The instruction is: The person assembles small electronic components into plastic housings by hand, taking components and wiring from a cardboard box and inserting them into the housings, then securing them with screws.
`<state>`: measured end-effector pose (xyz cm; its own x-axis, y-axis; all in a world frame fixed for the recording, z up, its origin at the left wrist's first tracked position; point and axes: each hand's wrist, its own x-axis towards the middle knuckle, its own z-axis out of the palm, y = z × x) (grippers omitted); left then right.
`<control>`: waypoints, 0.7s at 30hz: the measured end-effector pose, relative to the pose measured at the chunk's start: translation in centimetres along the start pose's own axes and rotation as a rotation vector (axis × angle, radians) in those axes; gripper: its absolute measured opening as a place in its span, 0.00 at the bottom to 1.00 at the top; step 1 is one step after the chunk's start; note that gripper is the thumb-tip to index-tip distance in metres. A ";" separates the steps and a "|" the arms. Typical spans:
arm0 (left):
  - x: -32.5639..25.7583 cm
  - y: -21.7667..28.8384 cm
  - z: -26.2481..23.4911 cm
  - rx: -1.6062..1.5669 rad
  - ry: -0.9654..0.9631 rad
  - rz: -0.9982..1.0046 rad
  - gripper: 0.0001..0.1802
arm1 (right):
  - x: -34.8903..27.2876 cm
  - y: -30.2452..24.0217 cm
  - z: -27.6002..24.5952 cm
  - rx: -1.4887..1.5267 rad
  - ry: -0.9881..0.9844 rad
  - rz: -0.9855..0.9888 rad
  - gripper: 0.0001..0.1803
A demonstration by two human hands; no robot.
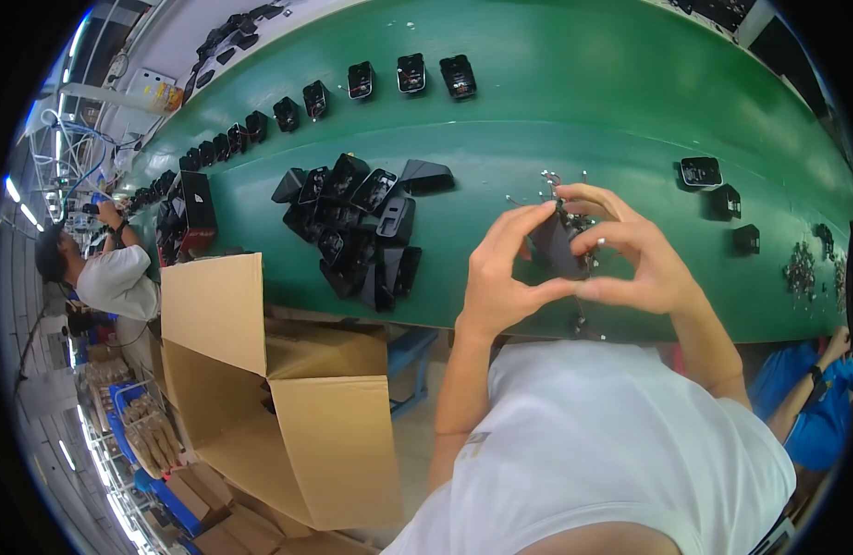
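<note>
And here's the angular black plastic housing (558,248), matte and dark, one smooth slanted face showing, tapering toward its lower end; it's up between both hands, at the near side of the green table (556,129); left hand (507,270) clamped on its left side, fingers bent around it; right hand (646,259) pinching from the right, amid thin wires (582,211) with small silvery ends; over to the left, a heap of black housings (338,222); nearer the person, an open cardboard box (338,449).
</note>
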<state>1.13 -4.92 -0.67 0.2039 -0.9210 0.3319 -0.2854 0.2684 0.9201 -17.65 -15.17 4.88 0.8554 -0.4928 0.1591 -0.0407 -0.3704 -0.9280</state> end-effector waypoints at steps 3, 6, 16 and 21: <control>1.0 1.4 1.0 0.289 0.186 0.230 0.39 | -0.6 2.8 0.8 0.706 0.025 0.282 0.20; 1.4 1.0 1.5 0.371 0.166 0.360 0.39 | -0.7 3.9 1.3 1.098 -0.071 0.344 0.24; 1.6 -1.5 -2.9 0.564 0.396 0.106 0.34 | 8.5 3.9 -3.9 -0.521 0.255 -0.251 0.18; 2.8 -3.9 -4.1 1.117 0.299 -0.140 0.34 | 17.0 13.7 -6.2 -0.769 0.222 -0.129 0.17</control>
<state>6.67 -7.35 -2.49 0.4694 -0.7797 0.4144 -0.8786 -0.3657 0.3071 -6.86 -33.54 -3.03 0.7584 -0.5240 0.3877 -0.3615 -0.8330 -0.4188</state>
